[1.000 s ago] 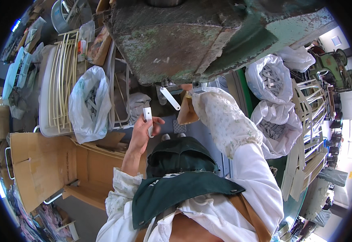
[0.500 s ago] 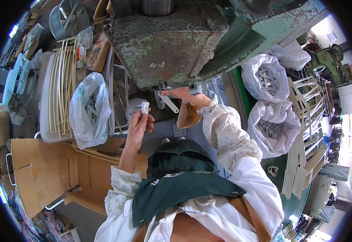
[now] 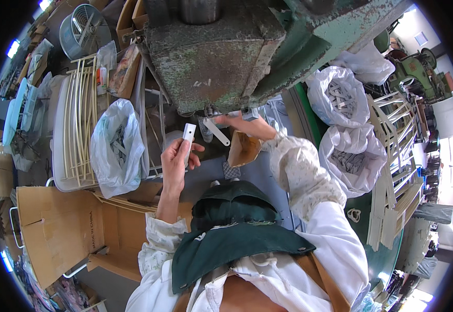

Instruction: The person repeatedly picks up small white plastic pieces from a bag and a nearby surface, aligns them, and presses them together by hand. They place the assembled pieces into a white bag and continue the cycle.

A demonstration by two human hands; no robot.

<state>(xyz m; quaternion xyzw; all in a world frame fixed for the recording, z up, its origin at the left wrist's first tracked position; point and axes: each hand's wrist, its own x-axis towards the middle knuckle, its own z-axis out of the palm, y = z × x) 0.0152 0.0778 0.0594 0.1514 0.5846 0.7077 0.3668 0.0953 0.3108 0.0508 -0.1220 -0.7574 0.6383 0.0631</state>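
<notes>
left hand pinches a white strip between thumb and fingers, free end poking past them toward 12 o'clock. second white strip just below the worn green machine, low end toward 5 o'clock; right hand at its upper part, fingers on strip's 1 o'clock side, can't tell if closed on it. brown container at its 4 o'clock.
</notes>
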